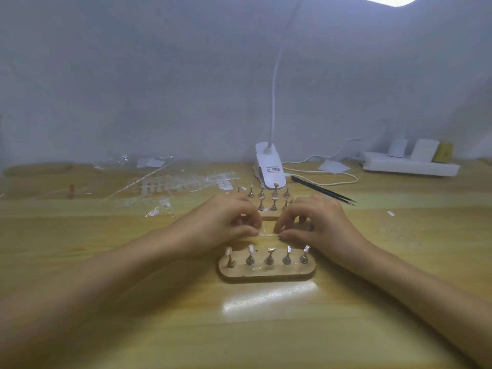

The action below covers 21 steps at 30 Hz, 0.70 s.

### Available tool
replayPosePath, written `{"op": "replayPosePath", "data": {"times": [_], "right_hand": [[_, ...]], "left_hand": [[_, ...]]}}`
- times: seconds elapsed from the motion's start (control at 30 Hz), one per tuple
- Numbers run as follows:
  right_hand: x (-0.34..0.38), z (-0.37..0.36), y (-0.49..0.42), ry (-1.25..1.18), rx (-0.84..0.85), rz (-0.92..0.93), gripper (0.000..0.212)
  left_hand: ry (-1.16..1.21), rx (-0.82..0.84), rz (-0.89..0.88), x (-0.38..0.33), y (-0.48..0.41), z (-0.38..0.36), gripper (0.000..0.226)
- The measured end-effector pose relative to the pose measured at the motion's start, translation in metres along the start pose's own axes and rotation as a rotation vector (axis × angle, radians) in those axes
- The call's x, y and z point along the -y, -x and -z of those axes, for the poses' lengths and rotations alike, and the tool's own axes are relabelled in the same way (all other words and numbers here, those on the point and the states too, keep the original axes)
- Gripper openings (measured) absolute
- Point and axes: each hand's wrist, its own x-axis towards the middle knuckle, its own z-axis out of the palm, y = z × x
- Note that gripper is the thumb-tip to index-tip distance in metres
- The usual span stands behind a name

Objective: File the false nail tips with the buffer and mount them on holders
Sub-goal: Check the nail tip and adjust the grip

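A wooden counter (159,315) is seen, with a clip lamp (269,166) at its far middle and a white power strip (410,166) at far right. The left grip (226,219) and right grip (316,219) are brought together at the centre, fingers curled. A thin pale strip (267,233) is pinched at its two ends between them, just above the counter.

A near stand (266,272) with five pegs lies just in front of the grips. Four pegs appear to carry nail tips, while the middle one looks bare. A far stand (269,215) is partly covered by the grips. Sheets of clear nail tips (186,185) are spread at far left, and black tweezers (323,189) lie to the right of the lamp.

The mounting step is judged to be in hand. Next, a tip would need to be freed and seated squarely on the bare peg.

It cannot be told whether the strip is a row of tips or adhesive. No buffer can be made out, the fingertips are blurred, and the lamp head is cut off at the top.
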Motion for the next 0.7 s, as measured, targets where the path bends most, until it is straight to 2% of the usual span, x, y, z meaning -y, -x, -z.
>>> {"op": "replayPosePath", "data": {"times": [0.17,0.47,0.7], "right_hand": [[-0.0022,-0.0017,0.0008,-0.032,-0.009,-0.003,0.016],[-0.0017,-0.0035,0.0009,-0.072,0.006,0.004,0.012],[0.0018,-0.0026,0.0036,-0.227,0.007,0.015,0.014]], "left_hand": [[0.034,-0.047,0.049,0.0022,-0.0095,-0.0093,0.021],[0.141,-0.077,0.12,-0.0016,-0.0115,-0.0086,0.023],[0.265,-0.133,0.176,-0.003,-0.0097,-0.0108,0.022]]}}
